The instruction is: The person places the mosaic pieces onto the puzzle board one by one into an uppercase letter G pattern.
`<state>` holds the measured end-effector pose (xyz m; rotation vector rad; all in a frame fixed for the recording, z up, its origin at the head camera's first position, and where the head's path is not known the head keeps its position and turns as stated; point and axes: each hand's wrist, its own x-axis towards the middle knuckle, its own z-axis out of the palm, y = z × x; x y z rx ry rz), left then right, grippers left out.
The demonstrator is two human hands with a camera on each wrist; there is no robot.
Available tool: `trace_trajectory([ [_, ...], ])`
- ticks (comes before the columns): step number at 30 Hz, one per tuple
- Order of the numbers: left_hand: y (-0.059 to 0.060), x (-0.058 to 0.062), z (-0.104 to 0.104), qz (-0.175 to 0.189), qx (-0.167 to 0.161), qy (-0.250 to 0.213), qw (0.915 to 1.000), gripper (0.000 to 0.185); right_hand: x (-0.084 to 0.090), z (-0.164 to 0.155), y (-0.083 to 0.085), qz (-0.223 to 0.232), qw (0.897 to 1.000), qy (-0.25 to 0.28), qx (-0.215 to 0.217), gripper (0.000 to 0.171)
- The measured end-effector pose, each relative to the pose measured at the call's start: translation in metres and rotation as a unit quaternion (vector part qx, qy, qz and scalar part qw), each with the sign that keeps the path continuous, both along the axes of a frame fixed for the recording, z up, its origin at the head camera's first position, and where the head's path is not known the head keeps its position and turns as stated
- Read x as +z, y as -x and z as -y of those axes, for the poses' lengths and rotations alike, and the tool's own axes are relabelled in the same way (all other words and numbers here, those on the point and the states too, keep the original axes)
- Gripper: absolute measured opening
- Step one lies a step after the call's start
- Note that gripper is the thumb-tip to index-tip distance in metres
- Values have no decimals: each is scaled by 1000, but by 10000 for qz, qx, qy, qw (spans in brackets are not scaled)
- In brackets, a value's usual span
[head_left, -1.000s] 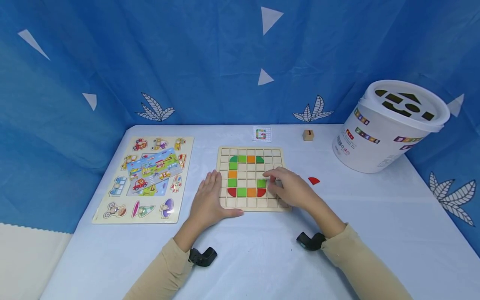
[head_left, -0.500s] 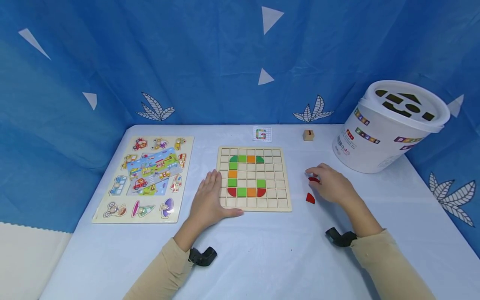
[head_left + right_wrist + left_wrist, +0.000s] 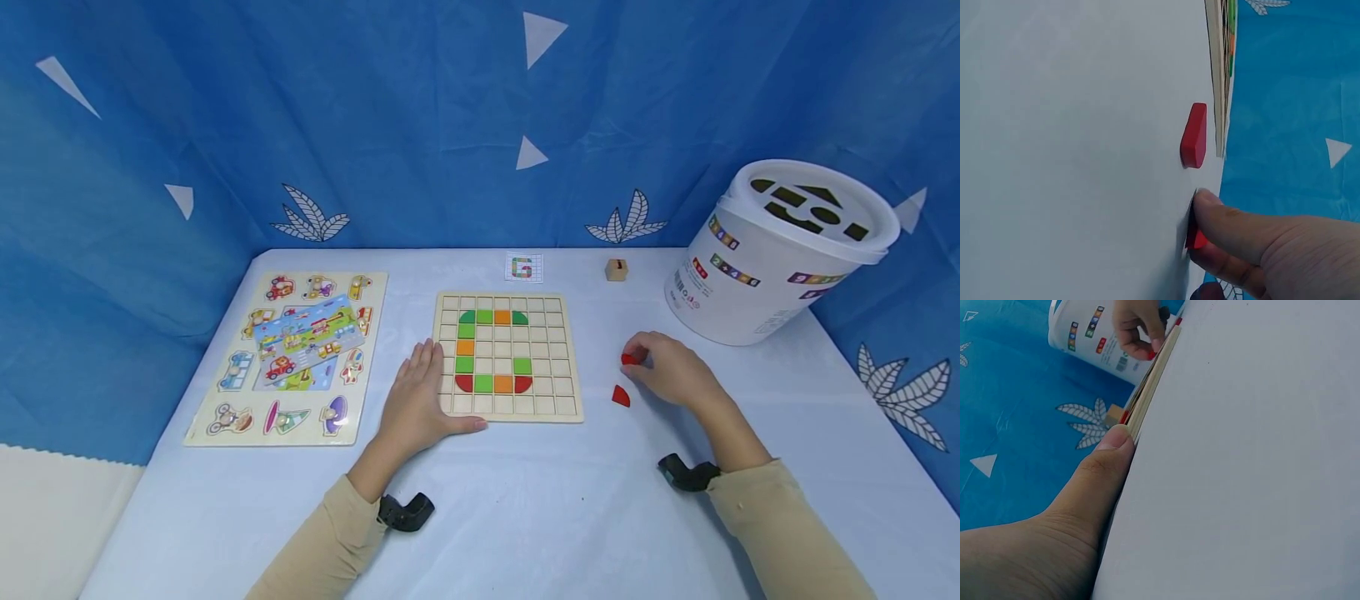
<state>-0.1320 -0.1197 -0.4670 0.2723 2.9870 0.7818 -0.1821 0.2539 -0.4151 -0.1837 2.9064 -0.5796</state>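
While the person's two hands stay on the table, the scene reads as follows, largest item first.

Table (image 3: 525,517): pale blue surface carrying every item below; unchanged across the frames.

Bucket (image 3: 780,250): white, with shape cut-outs in its lid; stands at the far right, well apart from the right hand; unchanged.

Peg puzzle (image 3: 288,358): picture board at the left with a loose card on top; unchanged.

Grid board (image 3: 508,357): wooden, centre of the table; green, orange and red tiles form a letter G. The green tile (image 3: 522,366) that the right hand covered 1.0 s ago now lies fully exposed in its cell.

Left hand (image 3: 420,400): lies flat with fingers straight, against the board's left edge; the left wrist view shows the thumb (image 3: 1116,447) touching the board's edge. Same position as in both earlier frames.

Right hand (image 3: 671,371): 1.0 s ago it was over the board's right side; it now rests on the table to the right of the board, clear of it. Fingers are curled and pinch the held red piece between thumb and fingertips.

Reference card (image 3: 522,267): small card printed with a G, beyond the board; unchanged.

Wooden cube (image 3: 617,269): near the card, toward the bucket; unchanged.

Held red piece (image 3: 628,358): at the right hand's fingertips, just right of the board; the right wrist view shows it pinched against the table surface (image 3: 1195,237).

Loose red piece (image 3: 621,396): quarter-round, lying on the table between the board's right edge and the right hand, touching neither; absent from view 1.0 s ago, in the same place as 0.5 s ago.
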Motion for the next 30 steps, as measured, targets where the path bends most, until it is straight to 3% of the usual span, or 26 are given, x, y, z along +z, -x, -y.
trace_trajectory([
  [14,0,1,0,6,-9,48,10000,142,-6,3,2,223,9976,649,-76,22],
  [22,0,2,-1,6,-14,35,10000,142,-4,7,3,100,9962,855,-106,17],
  [30,0,0,0,-28,4,52,10000,141,-1,40,10,292,9886,1465,197,16],
])
